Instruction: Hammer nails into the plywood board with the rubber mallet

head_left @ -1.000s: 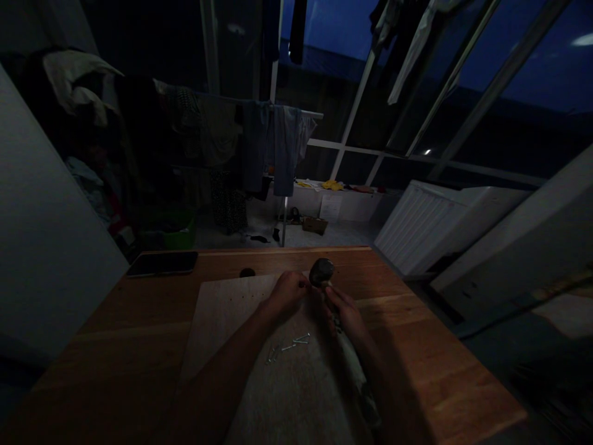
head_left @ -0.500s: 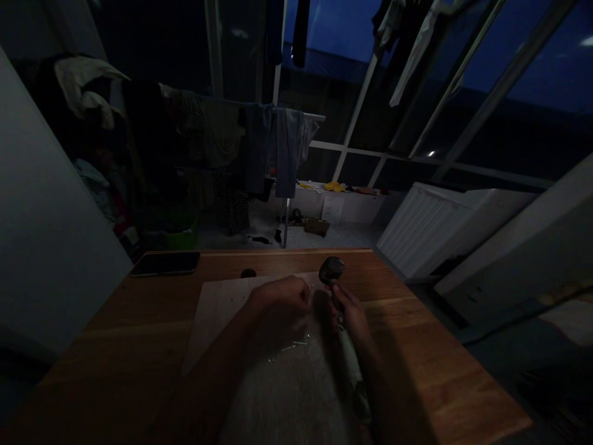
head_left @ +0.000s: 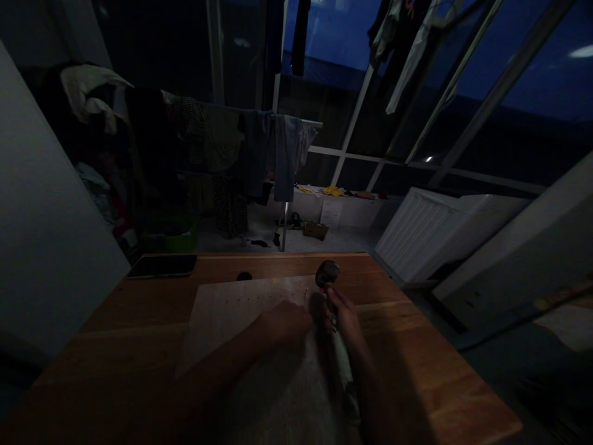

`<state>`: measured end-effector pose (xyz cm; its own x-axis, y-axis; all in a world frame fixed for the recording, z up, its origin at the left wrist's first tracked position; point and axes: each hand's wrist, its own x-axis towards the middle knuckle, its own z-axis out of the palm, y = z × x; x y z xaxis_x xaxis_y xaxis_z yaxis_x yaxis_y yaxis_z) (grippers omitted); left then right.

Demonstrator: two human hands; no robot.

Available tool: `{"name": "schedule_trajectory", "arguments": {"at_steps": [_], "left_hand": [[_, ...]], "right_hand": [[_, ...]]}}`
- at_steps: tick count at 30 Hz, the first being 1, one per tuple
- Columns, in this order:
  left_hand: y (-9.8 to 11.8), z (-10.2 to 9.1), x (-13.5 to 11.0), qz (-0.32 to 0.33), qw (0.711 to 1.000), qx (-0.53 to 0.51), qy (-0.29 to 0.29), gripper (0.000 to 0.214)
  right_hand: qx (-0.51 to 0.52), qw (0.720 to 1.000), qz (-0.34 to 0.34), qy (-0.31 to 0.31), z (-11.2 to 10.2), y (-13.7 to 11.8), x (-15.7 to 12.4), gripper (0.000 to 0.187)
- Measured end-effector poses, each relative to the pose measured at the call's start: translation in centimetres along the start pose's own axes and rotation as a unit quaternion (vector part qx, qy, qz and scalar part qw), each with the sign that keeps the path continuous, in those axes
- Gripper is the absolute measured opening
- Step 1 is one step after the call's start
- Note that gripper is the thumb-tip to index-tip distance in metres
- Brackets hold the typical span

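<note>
My right hand [head_left: 345, 312] grips a hammer close under its dark head [head_left: 327, 273]. The hammer's pale handle [head_left: 343, 364] slants down toward me along the right side of a wooden board [head_left: 208, 327]. Over the middle of the board is my left hand [head_left: 288, 324], its fingers curled and turned away, so anything in them is hidden. Just beyond it a thin nail [head_left: 306, 293] stands up near the board's far right corner. A row of small dark dots [head_left: 249, 300] runs along the far edge to its left.
On the wooden table [head_left: 106, 337], a phone [head_left: 162, 266] lies at the far left, and a small dark round object [head_left: 244, 276] sits behind the board. Past the table are hanging clothes [head_left: 282, 154], a green basket [head_left: 171, 238] and a white ribbed appliance [head_left: 426, 228]. The room is dim.
My left hand has moved down from beside the nail toward me and now covers the spot where loose nails lay. The row of dots is uncovered. My right hand still holds the hammer.
</note>
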<state>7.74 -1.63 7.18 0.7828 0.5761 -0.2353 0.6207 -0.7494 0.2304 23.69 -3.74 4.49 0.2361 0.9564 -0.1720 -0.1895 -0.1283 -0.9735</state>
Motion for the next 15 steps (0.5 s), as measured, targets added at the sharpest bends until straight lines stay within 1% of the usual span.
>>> {"name": "schedule_trajectory", "arguments": {"at_steps": [2, 3, 5, 6, 7, 8, 10, 11, 12, 13, 15], "left_hand": [[-0.5, -0.3, -0.2, 0.02, 1.0, -0.001, 0.014, 0.014], [-1.1, -0.4, -0.1, 0.032, 0.999, -0.022, 0.029, 0.01], [-2.6, -0.3, 0.5, 0.046, 0.988, -0.121, 0.082, 0.005], [-3.5, -0.1, 1.0, 0.042, 0.974, -0.19, 0.114, 0.005], [-4.5, 0.2, 1.5, 0.027, 0.951, -0.267, 0.153, 0.006], [-5.5, 0.7, 2.1, -0.003, 0.921, -0.337, 0.198, 0.008], [-7.2, 1.9, 3.1, -0.058, 0.86, -0.425, 0.278, 0.008], [-7.8, 2.5, 3.5, -0.075, 0.838, -0.447, 0.302, 0.008], [-8.3, 3.1, 3.7, -0.081, 0.826, -0.459, 0.316, 0.007], [-8.6, 3.5, 3.9, -0.079, 0.821, -0.463, 0.324, 0.005], [-8.8, 4.0, 4.0, -0.061, 0.818, -0.465, 0.332, 0.007]], "right_hand": [[-0.002, 1.0, -0.001, -0.007, 0.0, 0.0, 0.0, 0.065], [-0.004, 1.0, -0.003, -0.009, 0.0, 0.0, 0.0, 0.064], [-0.006, 1.0, -0.005, -0.008, -0.1, 0.1, 0.0, 0.063], [-0.006, 1.0, -0.005, -0.006, -0.1, 0.1, 0.0, 0.063], [-0.005, 1.0, -0.004, -0.004, -0.1, 0.2, 0.1, 0.063], [-0.004, 1.0, -0.003, -0.001, -0.1, 0.2, 0.1, 0.063], [-0.004, 1.0, 0.001, 0.002, -0.2, 0.4, 0.1, 0.062], [-0.005, 1.0, 0.002, 0.002, -0.2, 0.5, 0.1, 0.062], [-0.007, 1.0, 0.003, 0.0, -0.2, 0.5, 0.1, 0.061], [-0.009, 1.0, 0.003, -0.003, -0.2, 0.5, 0.1, 0.06], [-0.012, 1.0, 0.004, -0.01, -0.1, 0.4, 0.0, 0.058]]}}
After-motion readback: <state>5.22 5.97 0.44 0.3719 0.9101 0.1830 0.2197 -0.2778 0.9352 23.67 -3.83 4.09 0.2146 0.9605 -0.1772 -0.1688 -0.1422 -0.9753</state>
